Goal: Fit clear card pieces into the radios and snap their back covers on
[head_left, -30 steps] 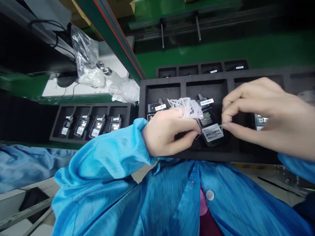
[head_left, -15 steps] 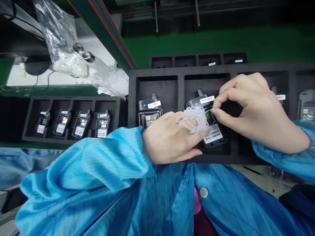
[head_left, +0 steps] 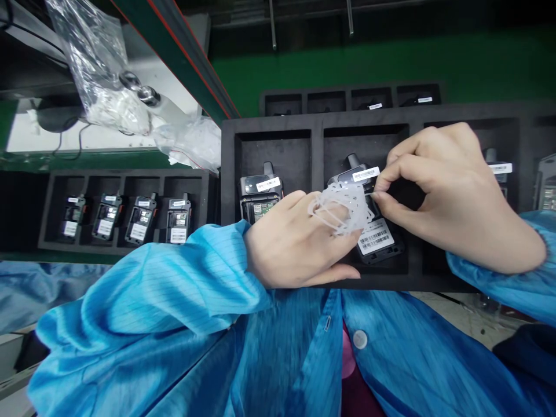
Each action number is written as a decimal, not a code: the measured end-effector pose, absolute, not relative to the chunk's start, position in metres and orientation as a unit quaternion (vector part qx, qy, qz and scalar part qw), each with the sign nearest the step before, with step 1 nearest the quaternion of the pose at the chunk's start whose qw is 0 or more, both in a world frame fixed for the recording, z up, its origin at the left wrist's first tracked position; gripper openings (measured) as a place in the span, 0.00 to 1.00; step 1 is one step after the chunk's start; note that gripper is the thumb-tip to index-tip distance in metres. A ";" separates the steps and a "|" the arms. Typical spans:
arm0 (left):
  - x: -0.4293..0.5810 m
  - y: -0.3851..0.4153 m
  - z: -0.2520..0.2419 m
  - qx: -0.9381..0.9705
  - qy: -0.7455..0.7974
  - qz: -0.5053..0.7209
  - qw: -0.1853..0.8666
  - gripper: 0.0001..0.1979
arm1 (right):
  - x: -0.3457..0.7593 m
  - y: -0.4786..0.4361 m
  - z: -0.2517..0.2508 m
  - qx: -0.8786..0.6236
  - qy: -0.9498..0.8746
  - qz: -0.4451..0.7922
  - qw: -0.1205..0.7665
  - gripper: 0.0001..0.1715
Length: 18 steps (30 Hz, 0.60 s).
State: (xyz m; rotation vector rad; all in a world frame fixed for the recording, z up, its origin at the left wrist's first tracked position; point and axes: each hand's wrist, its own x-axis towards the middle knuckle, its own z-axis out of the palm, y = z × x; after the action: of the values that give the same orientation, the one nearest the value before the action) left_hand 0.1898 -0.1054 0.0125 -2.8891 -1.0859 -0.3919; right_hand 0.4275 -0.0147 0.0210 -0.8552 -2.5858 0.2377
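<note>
My left hand (head_left: 299, 240) reaches in from the left, palm down, its fingers stretched over a black handheld radio (head_left: 350, 174) and its thumb held apart. A tangle of translucent white plastic pieces (head_left: 341, 208) lies across the backs of its fingers; the fingertips are hidden. My right hand (head_left: 438, 185) pinches thumb and forefinger together at the radio's right side, on something too small to make out. The radio lies tilted in a foam compartment, its back bearing barcode labels (head_left: 376, 236) and its middle covered by my left hand and the plastic pieces.
The black foam tray (head_left: 317, 174) has another radio (head_left: 260, 194) to the left and more at the right. A second tray (head_left: 125, 175) with several radios stands far left. Behind is another tray (head_left: 304, 103). Clear plastic bags (head_left: 191, 142) lie on a white surface.
The view has shifted slightly. My left fingers and the white plastic pieces have barely moved. My right hand keeps its pinch beside the radio.
</note>
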 end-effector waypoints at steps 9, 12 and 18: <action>0.190 -0.105 0.014 -0.930 -0.356 -0.094 0.013 0.29 | 0.450 -0.026 0.042 -0.274 -0.945 0.026 0.179 0.05; 0.188 -0.106 0.013 -0.931 -0.349 -0.105 0.011 0.29 | 0.463 -0.031 0.038 -0.216 -0.963 0.004 0.160 0.12; 0.186 -0.102 0.015 -0.924 -0.365 -0.108 0.018 0.31 | 0.469 -0.039 0.030 -0.233 -0.967 0.007 0.104 0.15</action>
State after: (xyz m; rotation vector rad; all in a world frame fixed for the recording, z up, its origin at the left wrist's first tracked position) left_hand 0.1862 -0.1018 0.0150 -2.8708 -1.1338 -0.3349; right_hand 0.4687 -0.0391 0.0300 -0.6872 -2.8524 0.0205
